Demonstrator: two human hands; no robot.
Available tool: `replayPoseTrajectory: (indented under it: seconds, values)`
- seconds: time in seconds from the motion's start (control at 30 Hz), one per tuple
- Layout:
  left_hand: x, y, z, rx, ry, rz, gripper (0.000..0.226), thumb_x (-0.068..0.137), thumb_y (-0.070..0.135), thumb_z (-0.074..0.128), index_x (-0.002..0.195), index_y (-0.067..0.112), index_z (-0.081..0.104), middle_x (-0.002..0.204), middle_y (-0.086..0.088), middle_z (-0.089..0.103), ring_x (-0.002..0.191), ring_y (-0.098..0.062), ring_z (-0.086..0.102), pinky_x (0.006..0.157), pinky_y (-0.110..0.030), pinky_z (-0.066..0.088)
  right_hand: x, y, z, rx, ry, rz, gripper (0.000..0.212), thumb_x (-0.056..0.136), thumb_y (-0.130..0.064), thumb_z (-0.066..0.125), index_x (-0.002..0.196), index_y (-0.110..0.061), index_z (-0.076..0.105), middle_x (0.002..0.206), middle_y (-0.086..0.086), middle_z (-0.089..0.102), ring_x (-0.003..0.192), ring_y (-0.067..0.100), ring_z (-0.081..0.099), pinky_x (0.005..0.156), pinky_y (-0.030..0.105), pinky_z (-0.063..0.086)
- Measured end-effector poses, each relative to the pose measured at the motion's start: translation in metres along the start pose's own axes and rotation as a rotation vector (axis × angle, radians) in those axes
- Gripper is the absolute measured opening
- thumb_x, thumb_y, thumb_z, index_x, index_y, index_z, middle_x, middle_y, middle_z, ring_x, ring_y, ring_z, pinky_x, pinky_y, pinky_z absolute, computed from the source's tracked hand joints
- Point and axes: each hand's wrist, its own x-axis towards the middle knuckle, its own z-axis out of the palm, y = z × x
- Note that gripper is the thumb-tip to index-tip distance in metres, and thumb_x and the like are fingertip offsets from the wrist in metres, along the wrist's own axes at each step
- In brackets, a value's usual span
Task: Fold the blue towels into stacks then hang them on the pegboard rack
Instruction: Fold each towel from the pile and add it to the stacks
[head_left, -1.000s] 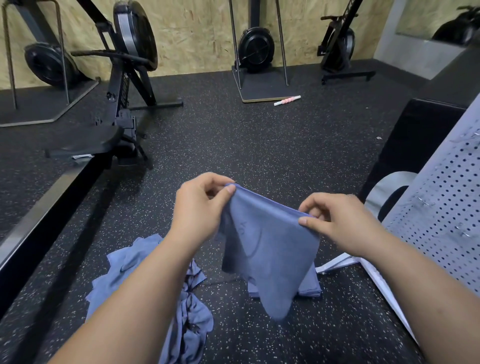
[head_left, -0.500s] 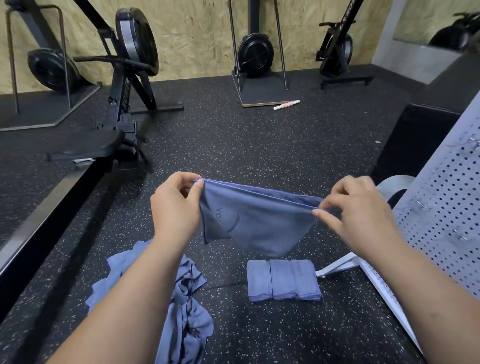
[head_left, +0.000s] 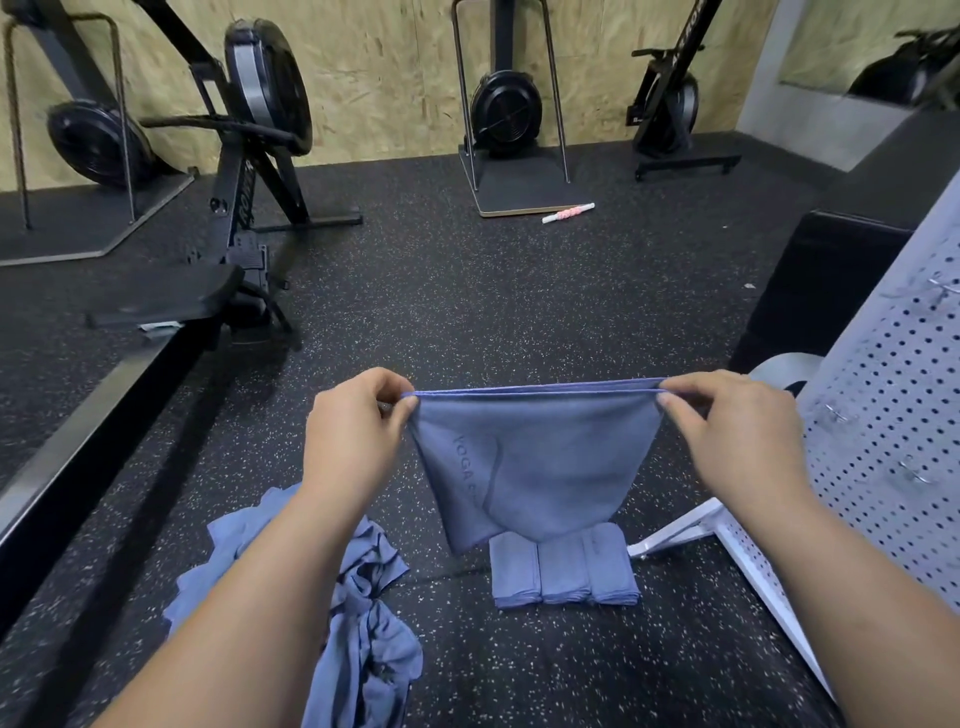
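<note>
Here, left grip (head_left: 358, 434), right grip (head_left: 737, 439) pinch towel (head_left: 540, 457) corners; folded towels (head_left: 563, 574) beneath, pegboard rack (head_left: 883, 415) right.

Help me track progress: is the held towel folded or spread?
Folded double: the towel shows two top edges together, pinched by the left hand and right hand.

The scene is evenly, softly lit; shadows are faint. Straight lines are bowed at the frame edges, and slight softness is seen throughout.
</note>
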Motion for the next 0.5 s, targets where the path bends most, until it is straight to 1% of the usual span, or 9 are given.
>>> replayPoseTrajectory:
  seconds: [0.07, 0.1, 0.2, 0.23, 0.3, 0.33, 0.37, 0.43, 0.5]
  values:
    - [0.0, 0.0, 0.002, 0.03, -0.015, -0.013, 0.006, 0.096, 0.027, 0.078, 0.092, 0.03, 0.074, 0.077, 0.018, 0.07, 0.074, -0.004, 0.066, 0.074, -0.031, 0.054, -0.001, -0.004, -0.003, 0.076, 0.013, 0.027, 0.009, 0.093, -0.028, 0.078, 0.101, -0.031, 0.081, 0.093, -0.01, 0.076, 0.083, 0.016, 0.069, 0.08, 0.04, 0.058]
    - [-0.001, 0.0, 0.002, 0.038, -0.016, -0.019, 0.006, 0.096, 0.027, 0.077, 0.092, 0.03, 0.074, 0.077, 0.018, 0.069, 0.075, -0.007, 0.067, 0.074, -0.031, 0.054, -0.001, -0.005, -0.004, 0.103, 0.017, 0.03, 0.012, 0.093, -0.026, 0.079, 0.103, -0.032, 0.08, 0.089, -0.013, 0.074, 0.08, 0.013, 0.068, 0.08, 0.04, 0.058]
    - [-0.001, 0.0, 0.005, 0.069, -0.015, -0.025, 0.007, 0.096, 0.028, 0.076, 0.092, 0.031, 0.072, 0.079, 0.017, 0.069, 0.078, -0.013, 0.068, 0.074, -0.034, 0.056, 0.0, -0.008, -0.008, 0.128, -0.01, 0.008, 0.031, 0.092, -0.023, 0.079, 0.121, -0.034, 0.075, 0.083, -0.014, 0.068, 0.081, 0.013, 0.065, 0.08, 0.038, 0.056]
    - [0.0, -0.001, 0.005, 0.076, -0.016, -0.03, 0.007, 0.097, 0.028, 0.075, 0.092, 0.032, 0.071, 0.08, 0.017, 0.069, 0.079, -0.014, 0.068, 0.074, -0.035, 0.056, 0.0, -0.008, -0.008, 0.105, -0.021, -0.009, 0.029, 0.093, -0.024, 0.077, 0.121, -0.035, 0.074, 0.084, -0.014, 0.067, 0.083, 0.016, 0.065, 0.08, 0.038, 0.056]
    - [0.0, -0.004, 0.007, 0.087, -0.009, -0.052, 0.007, 0.098, 0.029, 0.073, 0.094, 0.033, 0.07, 0.082, 0.017, 0.069, 0.08, -0.015, 0.068, 0.074, -0.035, 0.056, 0.001, -0.006, -0.006, 0.057, -0.045, -0.036, 0.015, 0.094, -0.029, 0.076, 0.106, -0.038, 0.077, 0.087, -0.013, 0.065, 0.088, 0.02, 0.064, 0.082, 0.042, 0.056]
    - [0.0, -0.006, 0.008, 0.089, -0.003, -0.067, 0.007, 0.099, 0.03, 0.072, 0.094, 0.034, 0.069, 0.084, 0.017, 0.07, 0.08, -0.016, 0.068, 0.073, -0.035, 0.056, 0.002, -0.005, -0.005, 0.081, -0.067, -0.029, 0.009, 0.093, -0.031, 0.076, 0.099, -0.038, 0.077, 0.09, -0.014, 0.066, 0.091, 0.02, 0.065, 0.084, 0.043, 0.057]
    - [0.0, -0.008, 0.008, 0.09, 0.005, -0.083, 0.006, 0.099, 0.03, 0.071, 0.095, 0.034, 0.069, 0.086, 0.016, 0.071, 0.081, -0.017, 0.068, 0.073, -0.035, 0.055, 0.003, -0.006, -0.006, 0.147, -0.099, -0.01, 0.006, 0.092, -0.032, 0.078, 0.095, -0.037, 0.078, 0.095, -0.014, 0.067, 0.093, 0.017, 0.066, 0.085, 0.042, 0.057]
    - [0.001, -0.013, 0.008, 0.094, 0.023, -0.119, 0.006, 0.1, 0.03, 0.07, 0.096, 0.034, 0.068, 0.087, 0.013, 0.072, 0.082, -0.019, 0.068, 0.072, -0.035, 0.054, 0.005, -0.011, -0.014, 0.384, -0.217, 0.049, 0.005, 0.09, -0.029, 0.083, 0.091, -0.033, 0.08, 0.1, -0.013, 0.073, 0.095, 0.013, 0.071, 0.089, 0.035, 0.056]
    - [0.001, -0.017, 0.009, 0.096, 0.037, -0.136, 0.007, 0.101, 0.03, 0.069, 0.095, 0.034, 0.067, 0.085, 0.011, 0.072, 0.082, -0.022, 0.068, 0.071, -0.036, 0.054, 0.004, -0.021, -0.025, 0.685, -0.369, 0.103, 0.009, 0.084, -0.027, 0.085, 0.089, -0.021, 0.081, 0.097, -0.005, 0.079, 0.09, 0.01, 0.073, 0.085, 0.027, 0.057]
